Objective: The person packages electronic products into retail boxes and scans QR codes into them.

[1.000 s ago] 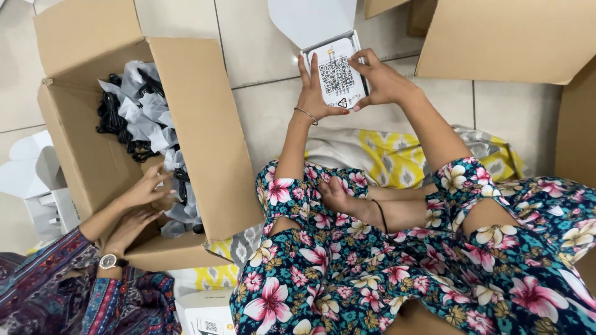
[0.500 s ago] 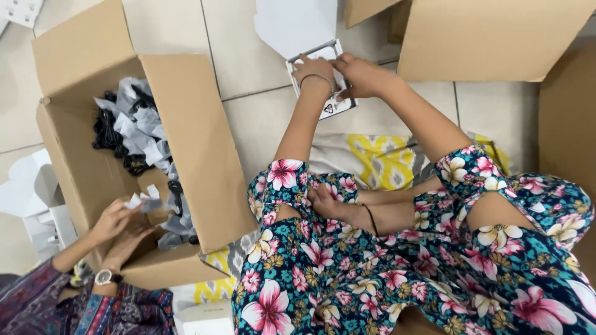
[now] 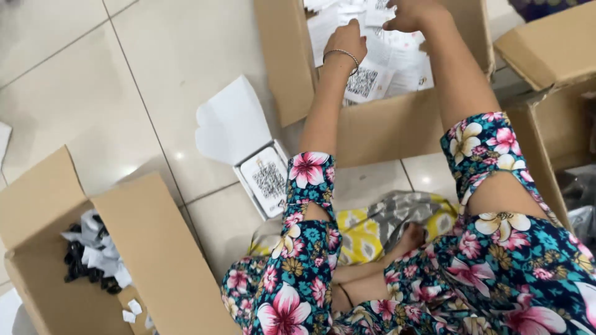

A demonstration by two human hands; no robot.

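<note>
A heap of white paper slips [image 3: 397,59], some printed with square black-and-white code patterns, fills the open cardboard box [image 3: 385,133] at the top of the view, and both hands are inside it. The left hand [image 3: 346,38] rests palm-down on the slips with its fingers bent loosely; a thin silver bracelet [image 3: 343,54] circles the wrist, and whether the fingers pinch any slip underneath cannot be told. The right hand [image 3: 413,13] reaches further into the box, close to the frame's upper edge; it curls lightly over the papers, its fingertips are cut off by the edge, and its grip cannot be told either.

Both forearms stretch forward from short floral sleeves [image 3: 310,177], dark blue-green with pink and cream blossoms. The person sits on the pale tiled floor [image 3: 124,80] with legs folded, a yellow-and-grey patterned cloth [image 3: 385,223] under them.

Just left of the left arm, on the floor, lies a small white open box [image 3: 264,177] with its lid flipped up, a card with a code pattern lying in it. Further left and nearer the bottom stands a second cardboard box [image 3: 143,248], flaps open, holding a jumble of small black items with white tags [image 3: 93,257]. More cardboard [image 3: 546,56] stands at the right edge.
</note>
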